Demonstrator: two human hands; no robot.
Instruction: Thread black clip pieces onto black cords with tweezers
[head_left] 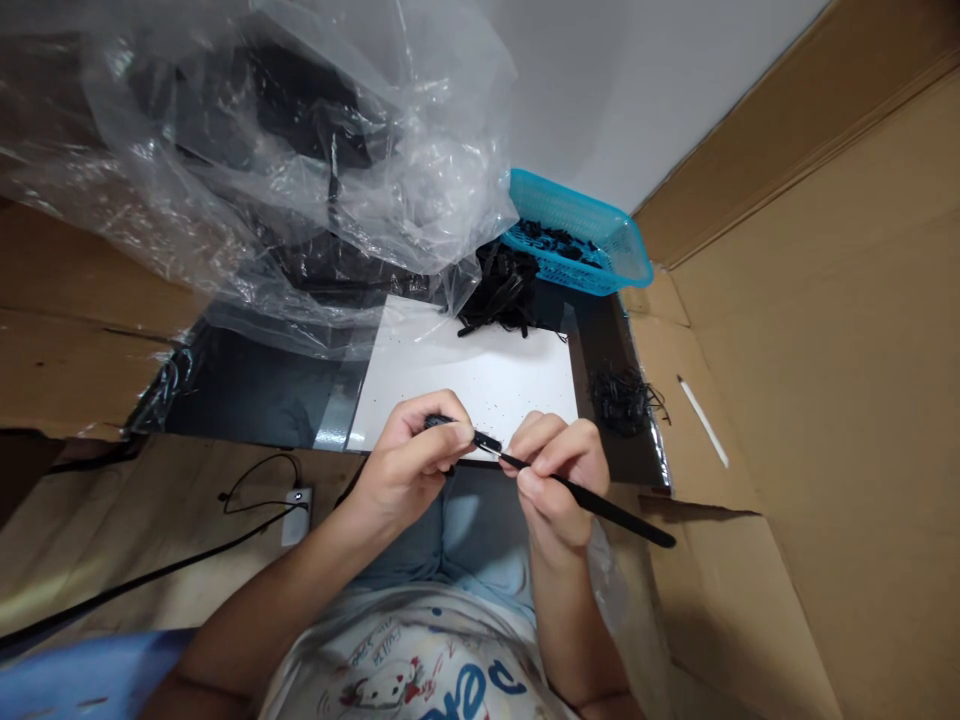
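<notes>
Over the front edge of a white sheet (480,385), my left hand (420,450) pinches a small black strip-like piece (489,441) between thumb and forefinger. Its end sticks out to the right. My right hand (562,470) is closed around a slim black-handled tool (611,518) with a thin metallic tip. That tip touches or nearly touches the black piece; I cannot tell which. The tool's exact kind is unclear. Behind the hands, a heap of black strips (504,285) lies on the sheet's far edge.
A blue plastic basket (634,250) with black pieces stands at the back. Clear plastic wrapping (420,190) covers the back left. A tangle of black threads (626,398) lies right, near a white stick (703,422) on cardboard (840,350). A white power bank-like box (297,516) with cables is on the floor.
</notes>
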